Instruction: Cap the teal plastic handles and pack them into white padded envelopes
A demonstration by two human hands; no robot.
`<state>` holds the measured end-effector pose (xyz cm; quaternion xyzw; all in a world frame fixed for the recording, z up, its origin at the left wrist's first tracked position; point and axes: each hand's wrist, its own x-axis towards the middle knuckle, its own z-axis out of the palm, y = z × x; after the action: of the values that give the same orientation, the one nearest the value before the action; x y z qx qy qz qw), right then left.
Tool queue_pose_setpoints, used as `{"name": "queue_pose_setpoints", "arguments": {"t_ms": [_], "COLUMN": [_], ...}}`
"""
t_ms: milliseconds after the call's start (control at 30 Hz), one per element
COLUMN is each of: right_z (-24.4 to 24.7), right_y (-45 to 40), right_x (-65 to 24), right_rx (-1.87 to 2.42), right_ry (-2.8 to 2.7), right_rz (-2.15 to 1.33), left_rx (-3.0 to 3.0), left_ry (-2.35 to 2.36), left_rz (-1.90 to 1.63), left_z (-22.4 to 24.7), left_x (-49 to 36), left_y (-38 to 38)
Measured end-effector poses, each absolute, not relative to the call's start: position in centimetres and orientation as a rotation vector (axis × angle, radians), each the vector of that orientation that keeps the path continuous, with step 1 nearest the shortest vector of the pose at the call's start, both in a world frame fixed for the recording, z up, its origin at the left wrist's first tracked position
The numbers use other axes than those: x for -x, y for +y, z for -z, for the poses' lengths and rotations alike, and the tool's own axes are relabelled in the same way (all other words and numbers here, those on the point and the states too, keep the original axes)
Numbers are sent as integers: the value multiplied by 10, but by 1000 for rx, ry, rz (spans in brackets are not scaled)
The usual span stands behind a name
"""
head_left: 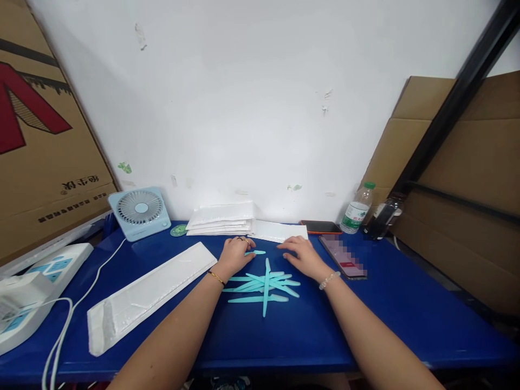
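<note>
Several turquoise eyebrow razors (266,287) lie crossed over each other in a loose pile on the blue table. My left hand (235,255) is just beyond the pile, closed on another eyebrow razor (259,252), whose end sticks out past thumb and fingers to the right. Across a small gap, my right hand (301,254) hovers low with its fingers apart, holding nothing. Behind both hands a flat white padded mailer (278,231) lies beside a stack of similar mailers (219,218). One long white padded mailer (150,295) rests left of my left forearm.
A small blue fan (140,212) stands at the back left, its white cable running past a power strip (49,295). Two phones, one black (320,227) and one pinkish (343,257), lie right. Beyond stand a water bottle (356,211), a dark bottle (382,218) and cardboard (467,216).
</note>
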<state>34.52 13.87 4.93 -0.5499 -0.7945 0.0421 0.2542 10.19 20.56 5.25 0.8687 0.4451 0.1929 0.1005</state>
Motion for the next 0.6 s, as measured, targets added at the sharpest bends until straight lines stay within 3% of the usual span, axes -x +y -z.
{"name": "queue_pose_setpoints", "arguments": {"t_ms": [200, 400, 600], "right_z": [-53, -49, -49], "right_y": [135, 143, 146], "right_x": [-308, -318, -352], "right_rx": [1266, 1331, 1443], "right_ry": [-2460, -2352, -2096], "right_rz": [-129, -248, -369], "left_rx": [-2501, -2633, -2794], "left_ry": [1191, 1004, 1170], "left_rz": [-531, -351, -443], "left_z": [-63, -67, -68], "left_x": [-108, -115, -110], "left_y": [186, 174, 188]}}
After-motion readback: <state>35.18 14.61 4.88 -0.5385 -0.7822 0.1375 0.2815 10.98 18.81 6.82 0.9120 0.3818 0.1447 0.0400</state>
